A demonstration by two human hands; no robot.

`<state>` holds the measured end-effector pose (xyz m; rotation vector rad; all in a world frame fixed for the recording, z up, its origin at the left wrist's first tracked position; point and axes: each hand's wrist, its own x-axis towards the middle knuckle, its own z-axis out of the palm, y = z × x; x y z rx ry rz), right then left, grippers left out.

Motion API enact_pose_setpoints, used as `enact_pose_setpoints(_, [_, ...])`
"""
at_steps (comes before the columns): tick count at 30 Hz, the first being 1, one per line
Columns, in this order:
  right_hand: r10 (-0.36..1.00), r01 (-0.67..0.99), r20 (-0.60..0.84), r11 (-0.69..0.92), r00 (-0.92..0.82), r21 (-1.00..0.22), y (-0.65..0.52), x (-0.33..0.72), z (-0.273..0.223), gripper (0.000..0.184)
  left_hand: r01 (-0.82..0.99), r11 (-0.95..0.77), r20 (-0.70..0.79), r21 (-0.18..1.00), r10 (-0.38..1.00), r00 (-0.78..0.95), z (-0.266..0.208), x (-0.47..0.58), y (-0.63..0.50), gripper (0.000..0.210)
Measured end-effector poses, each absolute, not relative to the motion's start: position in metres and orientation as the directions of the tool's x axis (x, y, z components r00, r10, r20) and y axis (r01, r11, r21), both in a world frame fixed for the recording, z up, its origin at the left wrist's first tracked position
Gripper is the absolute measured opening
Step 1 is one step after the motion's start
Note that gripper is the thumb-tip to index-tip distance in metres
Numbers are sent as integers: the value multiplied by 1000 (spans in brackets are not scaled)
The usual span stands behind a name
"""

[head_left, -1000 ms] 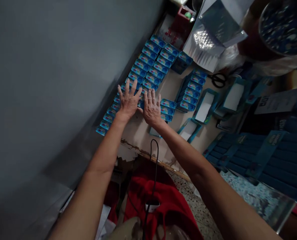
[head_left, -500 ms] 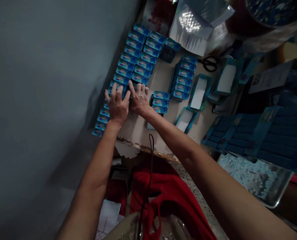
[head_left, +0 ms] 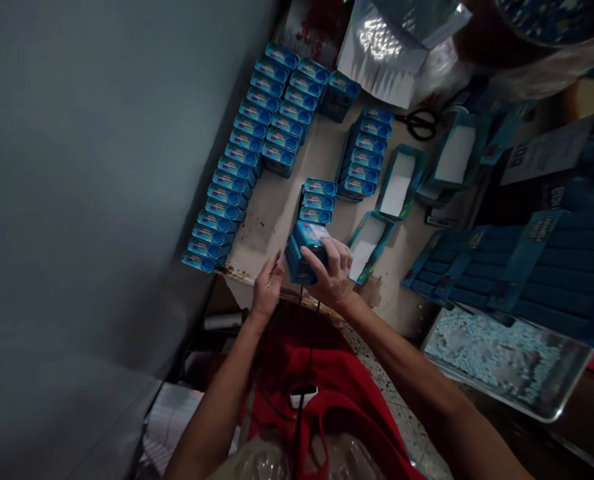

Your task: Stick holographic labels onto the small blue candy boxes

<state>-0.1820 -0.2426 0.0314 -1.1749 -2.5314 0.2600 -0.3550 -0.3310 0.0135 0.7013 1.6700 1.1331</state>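
Observation:
My right hand (head_left: 331, 270) grips a small blue box (head_left: 307, 235), thumb on its near side and fingers over its top. The box stands at the front of the table, just before a short row of similar blue boxes (head_left: 319, 200). Left of it, my left hand (head_left: 267, 285) is raised at the table edge with its fingers stretched and nothing visible in them. A gap separates it from the gripped box. Along the wall runs a long row of blue boxes (head_left: 227, 195), with a shorter second row (head_left: 284, 138) beside it.
Another row of boxes (head_left: 367, 160) stands mid-table, near black-handled scissors (head_left: 421, 125). Open blue cartons (head_left: 401, 183) with white insides lie to the right. Farther right are stacked blue packs (head_left: 521, 267) and a metal tray (head_left: 559, 407) of pale blue pieces. A wall (head_left: 101, 167) bounds the left.
Both hands have come back from the rows by the wall toward the table's front edge. My right hand now holds a blue box there; the left has moved right and nearer.

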Motion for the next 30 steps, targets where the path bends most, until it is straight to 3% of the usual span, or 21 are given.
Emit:
enact_pose_setpoints(5, [791,744,184,611,-583,-271,-239,-164,-12,40,51,325,-314,944,937,-155,-4,-328,-301,86])
enact_pose_setpoints(10, [756,716,302,651,-581,-254,-257,-163,-8,44,84,302,-271,950,925,-265,-6,-306,-316,71])
enact_pose_setpoints(15, [776,719,186,629,-602,-296,-255,-170,-4,46,54,282,-255,958,922,-290,-8,-308,-310,66])
enact_pose_setpoints(21, [796,747,150,603,-587,-280,-235,-180,-6,47,125,248,-192,961,918,-346,-26,-304,-288,69])
enact_pose_setpoints(30, [732,718,-51,649,-680,-252,-197,-191,3,70,224,254,-141,941,895,-423,-50,-294,-252,58])
